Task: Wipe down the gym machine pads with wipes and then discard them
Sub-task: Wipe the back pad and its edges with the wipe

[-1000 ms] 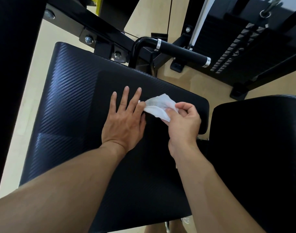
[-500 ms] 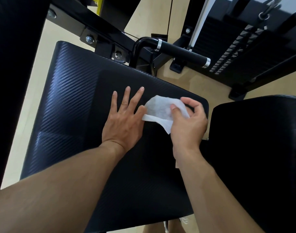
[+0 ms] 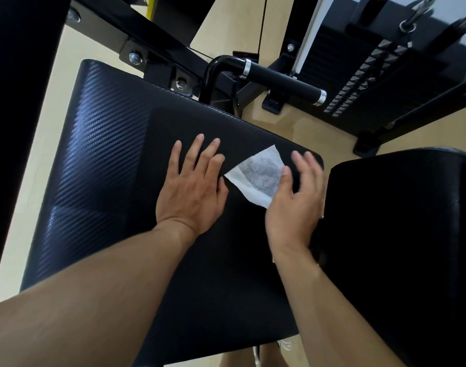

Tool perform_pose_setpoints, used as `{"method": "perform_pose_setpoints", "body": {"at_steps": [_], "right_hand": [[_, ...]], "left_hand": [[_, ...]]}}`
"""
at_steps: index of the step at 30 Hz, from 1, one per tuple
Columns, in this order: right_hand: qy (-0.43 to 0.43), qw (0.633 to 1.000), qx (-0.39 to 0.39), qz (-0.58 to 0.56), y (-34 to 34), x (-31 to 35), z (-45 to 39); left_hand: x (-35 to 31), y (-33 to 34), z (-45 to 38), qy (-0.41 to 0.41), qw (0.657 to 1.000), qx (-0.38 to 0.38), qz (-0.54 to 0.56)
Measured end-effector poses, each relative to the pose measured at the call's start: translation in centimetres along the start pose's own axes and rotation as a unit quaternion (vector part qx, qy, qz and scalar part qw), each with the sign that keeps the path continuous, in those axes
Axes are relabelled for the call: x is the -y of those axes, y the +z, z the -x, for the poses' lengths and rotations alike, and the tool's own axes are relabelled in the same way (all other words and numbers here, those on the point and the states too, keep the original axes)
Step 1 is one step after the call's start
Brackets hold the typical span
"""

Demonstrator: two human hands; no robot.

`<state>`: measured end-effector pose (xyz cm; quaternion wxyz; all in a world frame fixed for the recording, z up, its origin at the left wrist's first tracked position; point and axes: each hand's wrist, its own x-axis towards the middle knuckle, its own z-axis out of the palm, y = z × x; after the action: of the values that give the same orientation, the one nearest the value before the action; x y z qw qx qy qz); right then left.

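The left hand [image 3: 192,192] lies flat on the black textured pad [image 3: 107,160], palm down, fingers straight and a little spread. Its grip is fully open and has hold of nothing; the thumb side rests against the near-left corner of the white wipe [image 3: 258,177], and whether the thumb pins that corner I cannot tell.

The wipe lies spread on the pad between the two hands, just to the right of the left grip and just to the left of the right one. It is unfolded into a rough diamond, thin enough that the dark pad shows through its middle. Its far corner points away from both hands towards the pad's far right edge.

The right hand [image 3: 295,200] hovers at the wipe's right side, blurred, with fingers [image 3: 310,165] loosely extended and parted. Its grip is wide open and empty. The base of its thumb overlaps the wipe's near right corner in the picture; contact there is unclear.

Beyond both grips, past the pad's far edge, a black handle bar [image 3: 282,82] with chrome rings projects from the black machine frame [image 3: 136,35]. Further right of it sits the weight stack [image 3: 364,72]. To the right of the right grip lies a second, smooth black pad [image 3: 406,234], apart from the first by a narrow gap. Pale wooden floor [image 3: 306,128] shows between the machine parts.
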<state>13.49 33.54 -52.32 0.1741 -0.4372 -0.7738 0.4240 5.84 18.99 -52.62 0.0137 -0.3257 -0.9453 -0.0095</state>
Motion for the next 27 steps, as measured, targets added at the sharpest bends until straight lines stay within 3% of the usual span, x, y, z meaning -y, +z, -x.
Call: {"method": "perform_pose_setpoints", "body": {"at_steps": [4, 9, 10, 13, 15, 17, 20, 22, 24, 27], "right_hand": [[-0.021, 0.969, 0.224, 0.102, 2.9, -0.5, 1.4], [-0.207, 0.922, 0.275, 0.179, 2.8, -2.7, 1.9], [-0.193, 0.921, 0.273, 0.197, 1.9, -3.8, 2.3], [0.015, 0.949, 0.221, 0.225, 0.1, -6.2, 1.2], [0.097, 0.951, 0.185, 0.228, 1.1, -5.8, -1.5], [0.088, 0.955, 0.178, 0.222, 3.3, -3.9, -4.1], [-0.057, 0.946, 0.224, 0.23, 4.7, -1.8, -2.1], [-0.11, 0.932, 0.272, 0.212, 3.2, -2.1, 1.9], [-0.072, 0.931, 0.288, 0.214, 1.1, -3.5, 4.4], [0.095, 0.942, 0.219, 0.236, 1.0, -4.6, 1.4]], "left_hand": [[0.1, -0.1, -0.1, 0.001, 0.999, 0.027, -0.043], [0.2, -0.3, -0.1, 0.013, 0.997, 0.049, -0.063], [0.2, -0.4, 0.0, 0.013, 0.997, 0.049, -0.058], [0.1, -0.5, 0.0, 0.007, 0.998, 0.036, -0.051], [0.1, -0.5, 0.0, 0.007, 0.998, 0.034, -0.054], [0.0, -0.4, -0.1, 0.008, 0.998, 0.033, -0.058], [0.1, -0.3, -0.2, 0.008, 0.997, 0.045, -0.063], [0.2, -0.5, -0.1, 0.011, 0.995, 0.059, -0.075], [0.1, -0.6, -0.1, 0.012, 0.996, 0.059, -0.071], [0.1, -0.5, -0.2, 0.006, 0.997, 0.044, -0.063]]}}
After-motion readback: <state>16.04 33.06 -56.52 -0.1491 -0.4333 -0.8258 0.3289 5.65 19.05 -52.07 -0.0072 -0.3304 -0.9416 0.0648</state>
